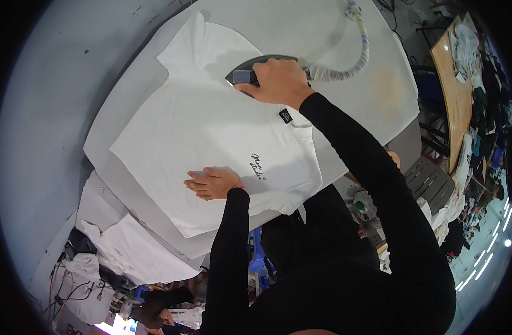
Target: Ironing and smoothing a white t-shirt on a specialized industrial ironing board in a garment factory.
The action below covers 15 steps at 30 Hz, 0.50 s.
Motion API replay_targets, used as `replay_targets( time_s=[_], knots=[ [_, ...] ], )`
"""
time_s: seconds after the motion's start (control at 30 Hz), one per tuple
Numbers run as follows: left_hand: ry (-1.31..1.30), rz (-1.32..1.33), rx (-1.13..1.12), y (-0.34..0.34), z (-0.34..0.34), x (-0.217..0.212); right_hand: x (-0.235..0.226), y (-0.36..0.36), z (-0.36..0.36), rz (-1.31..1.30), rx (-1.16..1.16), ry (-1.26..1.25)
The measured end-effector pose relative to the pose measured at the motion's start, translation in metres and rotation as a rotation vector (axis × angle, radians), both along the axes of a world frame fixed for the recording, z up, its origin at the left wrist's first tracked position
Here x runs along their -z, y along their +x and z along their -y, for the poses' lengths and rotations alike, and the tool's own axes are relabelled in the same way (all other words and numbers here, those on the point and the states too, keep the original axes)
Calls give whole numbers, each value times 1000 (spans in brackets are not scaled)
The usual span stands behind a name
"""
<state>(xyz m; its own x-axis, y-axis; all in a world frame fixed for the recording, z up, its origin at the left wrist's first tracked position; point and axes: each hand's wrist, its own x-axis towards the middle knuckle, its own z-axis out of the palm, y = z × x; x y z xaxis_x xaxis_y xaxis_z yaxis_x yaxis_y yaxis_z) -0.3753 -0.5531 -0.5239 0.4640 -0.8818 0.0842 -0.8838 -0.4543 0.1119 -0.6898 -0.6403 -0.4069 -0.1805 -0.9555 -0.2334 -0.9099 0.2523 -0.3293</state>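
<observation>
While the iron (247, 65) overlies the shirt (211, 123): right hand (278, 82) curled round its handle (243, 77)
Left hand (214, 183): palm down on shirt, fingers slightly spread
Board (373, 103): beneath

Shirt (178, 139): matt white cloth, mostly smooth, softly creased toward the top
Iron (243, 76): smooth plastic-looking handle, edged below by glossy metal
Hose (364, 42): wrapped in wrinkled cloth
Worktop (373, 84): covered in pale, matt cloth
Black sleeves (373, 148): matt cloth, slightly wrinkled
</observation>
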Motion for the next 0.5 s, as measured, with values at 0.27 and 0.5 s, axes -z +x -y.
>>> replay_targets(
  time_s=[0.27, 0.5],
  knots=[
    [-1, -5, -1, 0, 0, -2, -3, 2, -12, 6, -116, 51],
    [-18, 24, -17, 16, 1, 2, -1, 23, -11, -13, -120, 77]
  ],
)
